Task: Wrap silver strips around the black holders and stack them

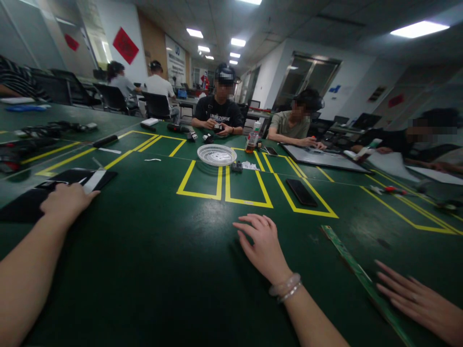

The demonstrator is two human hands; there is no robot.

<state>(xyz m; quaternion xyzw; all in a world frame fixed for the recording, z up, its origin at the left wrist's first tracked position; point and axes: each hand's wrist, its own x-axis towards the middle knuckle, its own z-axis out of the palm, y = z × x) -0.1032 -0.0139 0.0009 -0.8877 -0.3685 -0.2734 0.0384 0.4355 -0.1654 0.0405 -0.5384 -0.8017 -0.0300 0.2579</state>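
Note:
My left hand (68, 200) reaches out to the left and rests on the near edge of a flat black sheet (21, 205). Its fingers lie stretched forward and its thumb points at a white strip (94, 180) on that sheet. It holds nothing that I can see. My right hand (263, 246), with a pale bead bracelet at the wrist, lies flat on the green table (162, 250), fingers spread and empty. Beyond it lie yellow-taped squares (224, 198).
Another person's hand (415, 301) lies flat at the lower right beside a green ruler-like strip (347, 255). A black phone (301, 192), a white fan grille (216, 154), a bottle (253, 140) and small parts lie farther out. Several people sit along the far side.

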